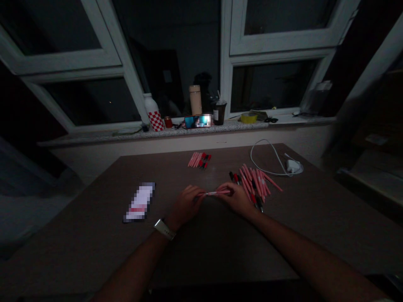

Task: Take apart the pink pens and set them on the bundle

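A pink pen (pixel 212 193) lies level between my two hands, just above the table. My left hand (pixel 188 204) is closed on its left end. Around its right end the fingers of my right hand (pixel 235 198) are closed. Close by on the right lies a loose pile of pink pens (pixel 258 180), with a few black and red ones among them. Farther back, a small neat row of pink pens (pixel 195 160) lies beside several red and black pens (pixel 205 160). The pen tips in my fingers are partly hidden.
A phone (pixel 140 202) lies left of my hands. A white charger (pixel 293 166) and its looped cable (pixel 267 171) rest at the table's back right. The windowsill holds a checkered bottle (pixel 155 115), a tumbler (pixel 195 100), a lit phone (pixel 197 121), a drink cup (pixel 219 112) and yellow tape (pixel 248 118).
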`<state>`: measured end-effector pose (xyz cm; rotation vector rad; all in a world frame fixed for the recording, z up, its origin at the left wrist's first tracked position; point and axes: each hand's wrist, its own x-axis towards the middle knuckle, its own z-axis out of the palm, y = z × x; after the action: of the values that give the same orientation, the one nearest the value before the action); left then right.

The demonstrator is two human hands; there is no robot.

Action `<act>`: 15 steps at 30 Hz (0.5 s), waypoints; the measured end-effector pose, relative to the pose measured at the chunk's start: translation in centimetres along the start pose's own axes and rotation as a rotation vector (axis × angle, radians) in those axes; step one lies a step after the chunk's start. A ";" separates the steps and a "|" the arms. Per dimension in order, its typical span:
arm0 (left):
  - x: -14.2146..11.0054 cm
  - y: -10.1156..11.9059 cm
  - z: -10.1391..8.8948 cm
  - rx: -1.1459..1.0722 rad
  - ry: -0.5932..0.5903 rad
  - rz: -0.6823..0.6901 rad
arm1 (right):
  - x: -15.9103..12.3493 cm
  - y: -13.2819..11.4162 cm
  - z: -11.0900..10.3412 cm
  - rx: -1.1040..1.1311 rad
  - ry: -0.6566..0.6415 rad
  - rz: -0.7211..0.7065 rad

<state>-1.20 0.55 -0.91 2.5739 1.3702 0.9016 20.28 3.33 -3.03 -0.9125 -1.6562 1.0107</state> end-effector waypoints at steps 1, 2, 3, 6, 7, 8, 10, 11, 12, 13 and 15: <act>0.0 0.0 -0.1 0.013 -0.002 0.011 | 0.0 0.1 0.0 -0.020 -0.024 -0.004; 0.0 0.0 -0.2 0.026 -0.005 0.026 | -0.1 0.2 0.0 -0.039 -0.044 -0.006; 0.0 0.0 -0.3 0.041 -0.014 0.041 | -0.1 0.3 0.0 -0.053 -0.058 -0.006; 0.1 0.2 -0.8 0.104 -0.056 0.074 | -0.1 0.7 0.0 -0.080 -0.075 0.018; 0.1 0.3 -0.9 0.131 -0.068 0.078 | -0.1 0.8 0.1 -0.088 -0.084 0.029; 0.1 0.3 -1.1 0.157 -0.079 0.082 | -0.1 1.0 0.1 -0.096 -0.098 0.036; 0.1 0.4 -1.2 0.203 -0.091 0.086 | -0.1 1.2 0.1 -0.116 -0.145 0.030; 0.1 0.4 -1.2 0.223 -0.092 0.085 | -0.1 1.1 0.1 -0.132 -0.176 0.014; 0.2 0.4 -1.2 0.240 -0.093 0.083 | -0.1 1.0 0.1 -0.154 -0.211 -0.010; 0.2 0.4 -1.2 0.253 -0.094 0.081 | -0.2 0.8 0.0 -0.184 -0.244 -0.045; 0.2 0.3 -1.3 0.269 -0.106 0.083 | -0.3 0.3 0.0 -0.270 -0.299 -0.142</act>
<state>-1.58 0.32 0.32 2.8471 1.4544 0.6160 20.44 3.21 -3.39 -0.8315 -2.1168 0.8701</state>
